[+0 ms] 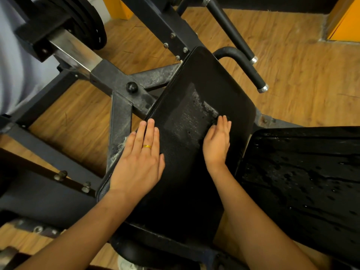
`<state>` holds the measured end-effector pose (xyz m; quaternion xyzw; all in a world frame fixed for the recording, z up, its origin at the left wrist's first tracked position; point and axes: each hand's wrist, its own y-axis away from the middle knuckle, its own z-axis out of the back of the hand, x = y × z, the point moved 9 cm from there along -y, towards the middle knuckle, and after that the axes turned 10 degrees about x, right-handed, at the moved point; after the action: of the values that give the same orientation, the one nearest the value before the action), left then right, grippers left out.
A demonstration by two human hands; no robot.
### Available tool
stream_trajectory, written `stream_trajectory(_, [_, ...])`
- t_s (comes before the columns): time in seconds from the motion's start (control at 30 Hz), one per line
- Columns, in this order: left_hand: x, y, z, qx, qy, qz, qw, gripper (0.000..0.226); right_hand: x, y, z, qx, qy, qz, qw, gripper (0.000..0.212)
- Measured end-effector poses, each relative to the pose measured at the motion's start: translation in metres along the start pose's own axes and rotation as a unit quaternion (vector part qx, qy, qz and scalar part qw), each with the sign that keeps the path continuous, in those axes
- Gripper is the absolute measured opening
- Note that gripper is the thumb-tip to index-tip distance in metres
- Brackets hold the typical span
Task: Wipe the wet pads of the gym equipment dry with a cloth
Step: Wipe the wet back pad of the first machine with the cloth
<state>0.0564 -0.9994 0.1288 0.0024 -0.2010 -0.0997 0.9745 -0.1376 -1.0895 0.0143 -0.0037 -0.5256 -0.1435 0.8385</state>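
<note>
The dark cloth (191,114) lies spread on the middle of the long pad (224,90). It is nearly the same black as the pad, so its edges are difficult to follow; only its dotted texture and one paler patch show it. Your left hand (139,162) lies flat on the cloth near the pad's left edge, fingers straight and a little apart, with a ring (146,146) on one finger. Your right hand (217,142) stands more on its side toward the pad's right edge, fingers straight and close together, the fingertips touching the paler patch. Neither hand grips the cloth; both only press on it.

From this I judge three risks.

- **Sliding cloth:** with flat palms only, the cloth can slide or fold under your hands on the wet surface. You would then push the water around instead of taking it up.
- **Missed wet parts:** because cloth and pad are both black, you may believe a part is dry when it is not. At the pad's far end, beyond the cloth, I cannot tell wet from dry.
- **Hand slipping off:** the outer fingers of your left hand reach over the pad's left edge, above the metal frame (118,121). A strong stroke to that side could carry the hand off the pad and onto the metal.

To the right of the long pad, the second pad (302,182) carries many water drops. A cloth already soaked from the long pad would probably only smear them. Just beside the long pad's far end runs a handle bar (233,36), so a long forward stroke could bring your knuckles against it.
</note>
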Motion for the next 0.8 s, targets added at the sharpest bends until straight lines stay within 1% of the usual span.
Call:
stream_trajectory(0.07, [0.0,0.0,0.001,0.0,0.0,0.001,1.0,0.069,0.0,0.014,-0.003,0.002,-0.006,-0.02,1.0,0.05])
stream_trajectory(0.13, [0.0,0.0,0.001,0.003,0.001,0.002,1.0,0.069,0.001,0.045,-0.011,0.004,-0.009,-0.017,1.0,0.05])
stream_trajectory(0.23, [0.0,0.001,0.001,0.0,0.001,0.001,1.0,0.068,0.007,0.11,-0.029,0.004,-0.005,0.051,0.999,0.049])
stream_trajectory(0.3, [0.0,0.001,0.002,-0.006,-0.003,0.001,1.0,0.068,0.005,0.148,-0.039,0.028,0.0,0.082,0.996,0.049])
stream_trajectory(0.37, [0.0,0.001,0.002,-0.007,-0.002,0.0,1.0,0.068,0.002,0.167,-0.045,0.06,0.003,0.105,0.993,0.05])
stream_trajectory(0.5, [0.0,0.002,-0.001,-0.011,-0.005,-0.001,1.0,0.068,0.005,0.158,-0.042,0.069,0.015,0.149,0.986,0.05])
stream_trajectory(0.6, [0.0,0.002,0.0,-0.02,-0.011,0.002,1.0,0.068,0.009,0.153,-0.045,0.088,0.024,0.2,0.975,0.049])
stream_trajectory(0.7, [0.001,0.005,0.001,-0.011,-0.009,-0.01,1.0,0.069,0.014,0.147,-0.046,0.136,0.049,0.253,0.957,0.05])
stream_trajectory(0.8, [0.005,0.031,-0.006,0.004,-0.013,-0.056,0.998,0.07,0.029,0.134,-0.047,0.177,0.086,0.316,0.928,0.051])
